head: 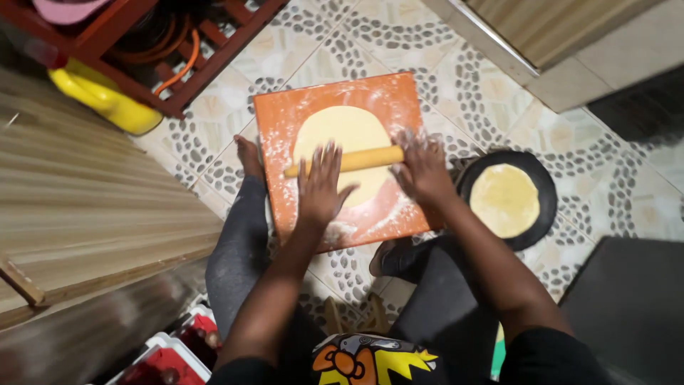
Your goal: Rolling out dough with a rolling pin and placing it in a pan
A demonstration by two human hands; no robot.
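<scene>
The person sits low over a patterned tile floor (499, 93), legs parted so that an orange square rolling board (285, 114) lies between the knees within easy reach of both arms. A flat round of pale dough (342, 132) rests near the middle of the board, and loose white flour dusts the board's surface around it, which keeps the dough from sticking. A wooden rolling pin (367, 159) lies crosswise over the lower part of the dough. The left hand (320, 187) presses on the pin's left portion with the palm down and the fingers spread flat and extended, gripping nothing. The right hand (422, 170) bears on the pin's right end in the same manner, fingers open and splayed, floured, closed around nothing. Flat palms allow the pin to turn freely under the hands, and one hand at each end spreads the pressure evenly across the dough. A bare foot (247, 157) rests touching the board's left edge, apparently steadying it. Just beside the board on the right, a black round pan (545, 192) sits on the floor holding a second flattened dough disc (504, 199), close enough to reach without rising. A yellow plastic container (100, 96) stands well apart under a red wooden frame (114, 25).
</scene>
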